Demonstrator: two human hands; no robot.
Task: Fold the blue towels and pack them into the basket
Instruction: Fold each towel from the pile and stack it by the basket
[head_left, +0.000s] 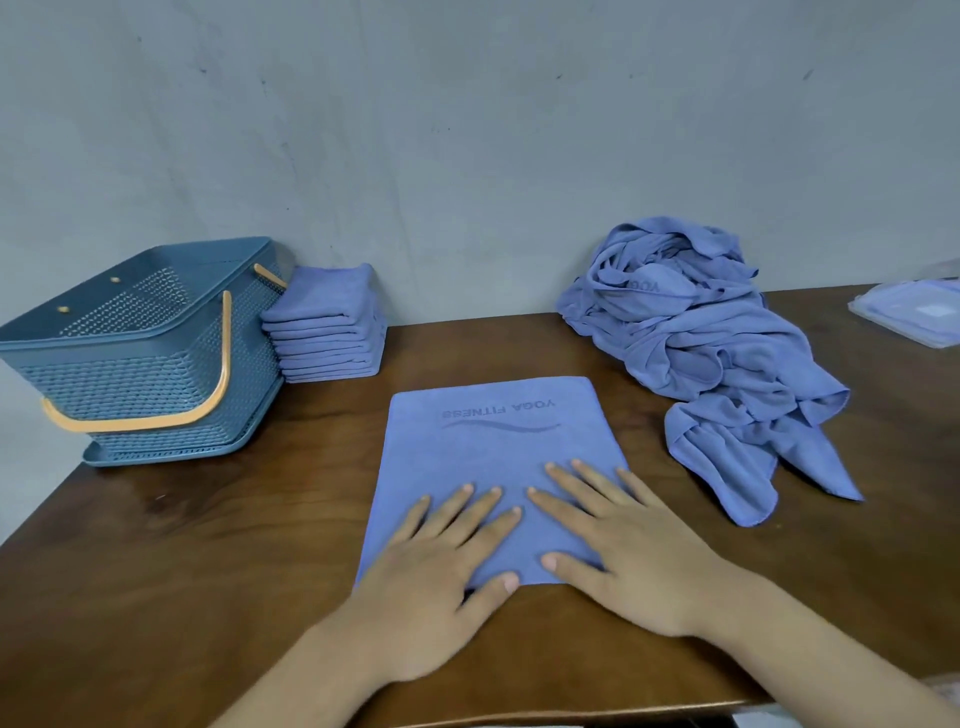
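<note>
Both hands flat, fingers spread: left hand (441, 561) & right hand (623, 551) press flat blue microfibre towel (493, 447) at desk (208, 571) front edge; smooth outward w/ even pressure before next fold.

A plain workroom, more a packing station than a home: a bare, scuffed grey wall (467, 130) rises straight behind the far edge of a dark wooden desk (208, 545), with plastic-wrapped packets (906, 312) at its far right corner.
</note>
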